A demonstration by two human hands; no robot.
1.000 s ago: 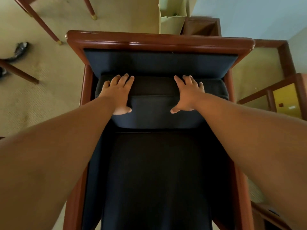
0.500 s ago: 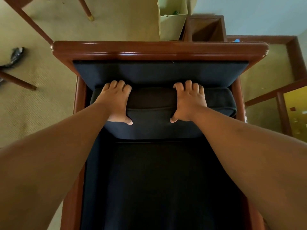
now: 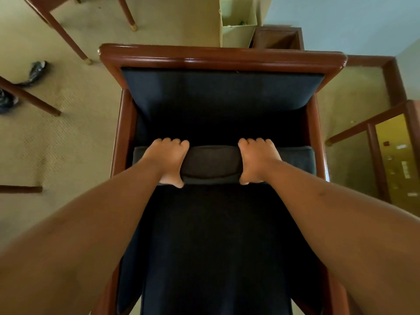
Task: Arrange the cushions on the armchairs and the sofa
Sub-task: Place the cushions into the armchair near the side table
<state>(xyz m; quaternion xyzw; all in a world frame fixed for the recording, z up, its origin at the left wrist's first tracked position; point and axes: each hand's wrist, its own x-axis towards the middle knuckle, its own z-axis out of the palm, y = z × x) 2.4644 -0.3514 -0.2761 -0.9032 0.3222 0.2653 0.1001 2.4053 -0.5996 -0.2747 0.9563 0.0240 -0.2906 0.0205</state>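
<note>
Navy cushion [image 3: 213,164] sits across the armchair [image 3: 222,57] seat, long axis left to right, apart from the backrest [image 3: 222,89] beyond. My left hand [image 3: 167,160] and right hand [image 3: 256,161] grip its top edge, equally near.

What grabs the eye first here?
At centre, the left hand and right hand both grip the edge of a dark cushion, fingers curled over its far side. Around it stands the armchair, glossy red-brown wood with navy padding. Behind its top rail, at the upper edge, stands a pale green bin.
</note>
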